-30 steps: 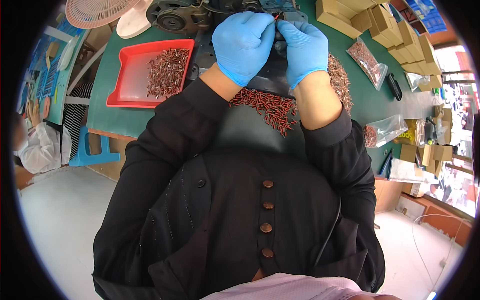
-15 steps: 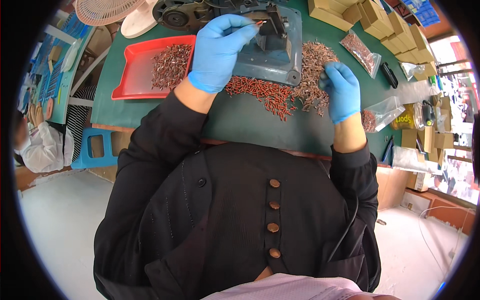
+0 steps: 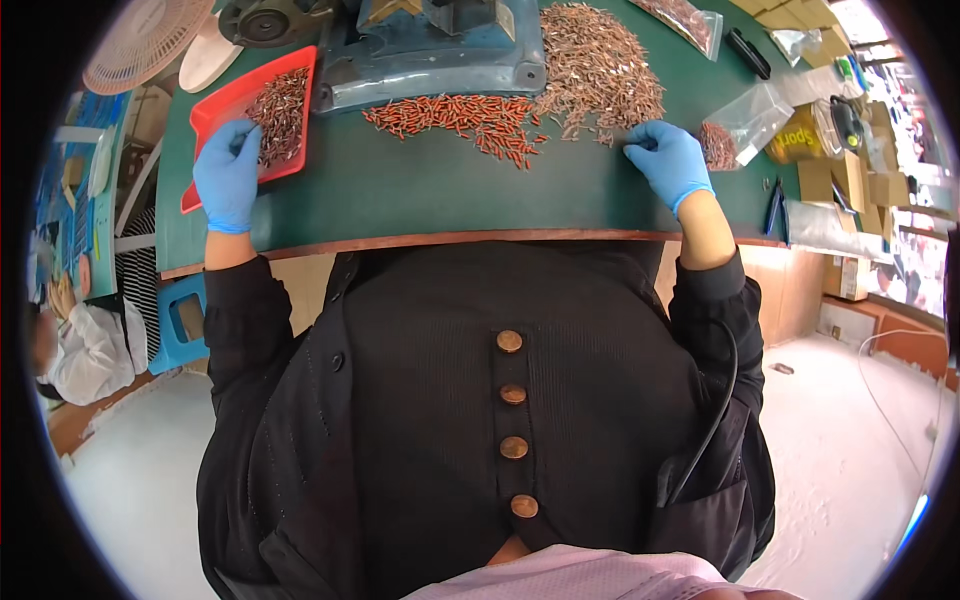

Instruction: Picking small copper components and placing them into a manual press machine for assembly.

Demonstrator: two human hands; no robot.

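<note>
Blue-gloved, your left hand [image 3: 228,175] rested curled on the red tray [image 3: 215,105] of small metal pieces [image 3: 280,110]; your right hand [image 3: 668,160] pinched (contents unclear) by the loose pile [image 3: 600,65]. Better: take one piece, cleanly.

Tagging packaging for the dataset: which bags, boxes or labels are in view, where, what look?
Clear plastic bag: by the right hand, holds small brown parts.
Clear bag: top edge, reddish parts inside.
Yellow packet: table's right end, dark print.
Cardboard boxes: far right, tan, stacked.
</note>
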